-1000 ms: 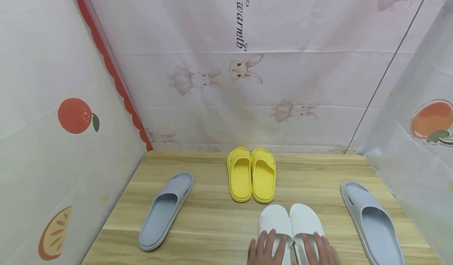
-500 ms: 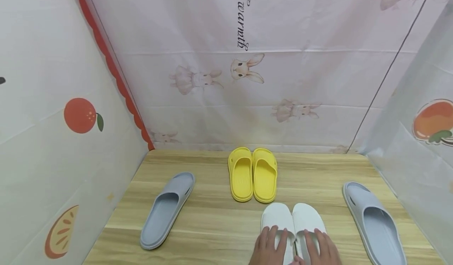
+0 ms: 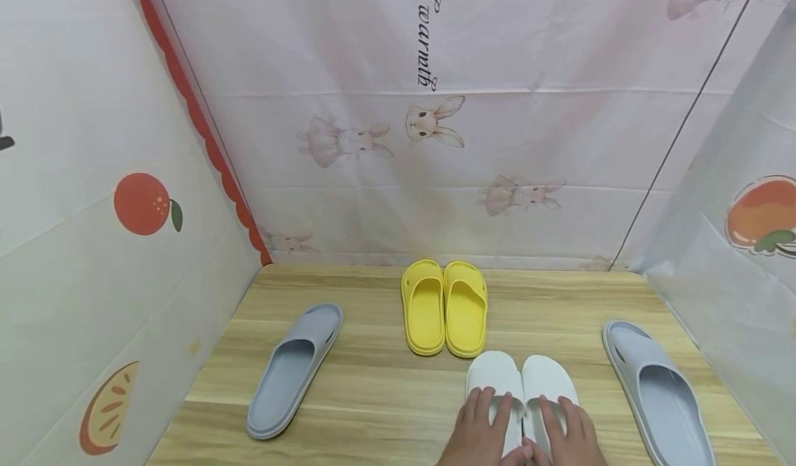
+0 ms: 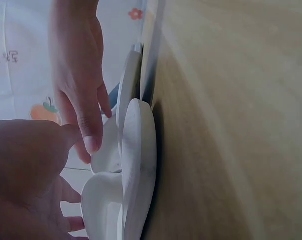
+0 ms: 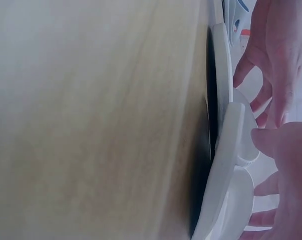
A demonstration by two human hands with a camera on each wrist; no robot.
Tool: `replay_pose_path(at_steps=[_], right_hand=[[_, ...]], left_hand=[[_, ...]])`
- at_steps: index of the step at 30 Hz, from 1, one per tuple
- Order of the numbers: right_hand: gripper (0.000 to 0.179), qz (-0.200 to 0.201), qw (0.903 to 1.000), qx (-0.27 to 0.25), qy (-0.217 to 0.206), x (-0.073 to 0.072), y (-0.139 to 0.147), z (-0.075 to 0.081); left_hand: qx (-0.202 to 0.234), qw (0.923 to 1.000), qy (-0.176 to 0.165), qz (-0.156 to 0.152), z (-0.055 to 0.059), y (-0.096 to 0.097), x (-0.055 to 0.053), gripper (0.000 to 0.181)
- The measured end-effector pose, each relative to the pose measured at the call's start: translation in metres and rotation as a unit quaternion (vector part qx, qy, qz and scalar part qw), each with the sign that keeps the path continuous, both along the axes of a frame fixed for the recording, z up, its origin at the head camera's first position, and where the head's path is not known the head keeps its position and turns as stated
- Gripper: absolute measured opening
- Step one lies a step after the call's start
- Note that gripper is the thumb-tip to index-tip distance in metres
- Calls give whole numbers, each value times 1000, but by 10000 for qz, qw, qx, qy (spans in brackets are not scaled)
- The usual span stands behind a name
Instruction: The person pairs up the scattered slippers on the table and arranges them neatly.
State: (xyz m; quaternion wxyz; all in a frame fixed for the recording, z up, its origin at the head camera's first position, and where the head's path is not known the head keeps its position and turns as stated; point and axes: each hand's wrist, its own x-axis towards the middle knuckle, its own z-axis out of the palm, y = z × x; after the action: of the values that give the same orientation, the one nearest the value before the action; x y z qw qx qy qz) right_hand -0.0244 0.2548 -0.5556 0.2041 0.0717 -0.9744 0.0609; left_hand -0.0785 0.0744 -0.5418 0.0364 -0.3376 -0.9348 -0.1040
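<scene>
A pair of white slippers [image 3: 549,377], with ribbed straps, stands side by side, toes toward the back wall. My left hand [image 3: 479,428] lies over the left slipper, its fairly straight fingers at the strap's rear edge. Over the right slipper, my right hand [image 3: 571,433] reaches the same edge with spread fingers. Both thumbs come together between the slippers. In the left wrist view, the near sole [image 4: 140,165] shows a dark shadow along the wooden surface. The right wrist view has the right thumb [image 5: 263,141] near the left hand [image 5: 281,55]. The heels are mostly hidden in the head view.
Behind the white pair, yellow slippers [image 3: 444,314] stand together near the back wall. One grey slipper [image 3: 289,376] lies angled at left, another [image 3: 662,397] at right. Printed fabric walls [image 3: 373,210] enclose the wooden surface [image 3: 367,397] at the back and sides.
Both hands and the white slippers have shifted slightly forward and to the right, closer to the yellow pair. The thumbs have come together. The yellow and grey slippers stay put.
</scene>
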Motion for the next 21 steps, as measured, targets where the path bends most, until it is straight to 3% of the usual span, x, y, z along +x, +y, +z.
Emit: replay_pose_path(at_steps=[6, 15, 19, 21], right_hand=[[65, -38, 9994, -226, 248, -6, 5, 2], [69, -495, 9956, 37, -798, -14, 6, 20], [71, -436, 9955, 48, -836, -19, 12, 19], [72, -383, 9960, 8, -813, -21, 13, 20]], left_hand=[[22, 9999, 27, -161, 0, 7, -8, 78], [131, 9995, 214, -189, 0, 16, -16, 75], [138, 9995, 212, -165, 2, 20, -19, 74], [69, 9999, 11, -113, 4, 23, -20, 75]])
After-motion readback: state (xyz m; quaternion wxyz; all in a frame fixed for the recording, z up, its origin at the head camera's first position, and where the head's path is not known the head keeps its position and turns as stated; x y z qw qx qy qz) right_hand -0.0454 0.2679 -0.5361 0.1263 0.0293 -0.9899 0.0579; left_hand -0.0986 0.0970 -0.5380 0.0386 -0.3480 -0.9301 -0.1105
